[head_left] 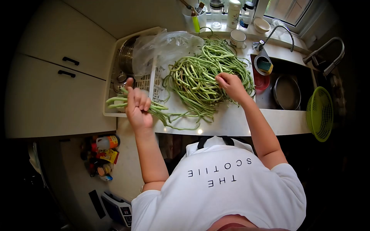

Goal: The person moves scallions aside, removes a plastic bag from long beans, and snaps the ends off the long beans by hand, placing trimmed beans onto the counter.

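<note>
White T-shirt point(219, 196) fills bottom centre; left hand point(139, 108) clutches yardlong beans point(157, 110); right hand point(232, 85), grip unclear, apparently picks at the heap point(192, 77); pulling strands likely needs untangling.

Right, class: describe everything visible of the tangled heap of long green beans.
The heap is broad and loose, light to mid green, its slender pods curling over one another. It lies on the glossy white countertop, stray strands trailing toward the front edge. A crumpled clear plastic bag lies beside it; the bare right hand is at its right side.
</note>
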Demonstrator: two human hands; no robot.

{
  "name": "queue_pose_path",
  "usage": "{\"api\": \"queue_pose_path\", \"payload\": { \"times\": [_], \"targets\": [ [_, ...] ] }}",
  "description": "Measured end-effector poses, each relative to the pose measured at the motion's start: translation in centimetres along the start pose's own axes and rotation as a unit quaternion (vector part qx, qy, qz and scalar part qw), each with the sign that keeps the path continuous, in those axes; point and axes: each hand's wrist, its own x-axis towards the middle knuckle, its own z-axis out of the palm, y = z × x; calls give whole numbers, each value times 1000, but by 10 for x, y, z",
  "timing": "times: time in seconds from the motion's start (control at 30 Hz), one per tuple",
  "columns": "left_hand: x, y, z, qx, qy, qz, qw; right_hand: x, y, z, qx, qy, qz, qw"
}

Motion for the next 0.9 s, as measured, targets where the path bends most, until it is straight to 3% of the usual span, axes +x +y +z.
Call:
{"api": "queue_pose_path", "payload": {
  "times": [0.03,0.3,0.37,0.47,0.53,0.7,0.9],
  "targets": [
    [1,-5,-4,-16,-5,-44,999,-3,-10,-7,100,-38,86,991],
    [-1,-37,19,105,-12,-175,979,-11,-57,-43,361,48,-34,931],
    [2,-53,11,145,-74,-177,971,-20,-61,-40,356,36,-30,933],
    [0,-65,37,150,-61,-220,962,-44,-80,-24,318,44,-93,942],
    [1,-71,47,123,-70,-163,976,-58,-82,-18,241,15,-107,965],
    [5,-69,58,110,-49,-133,984,-79,-76,-10,164,-17,-135,977],
    [4,-75,58,127,-100,-118,980,-89,-60,-9,184,-78,-90,976]
  ]
}}
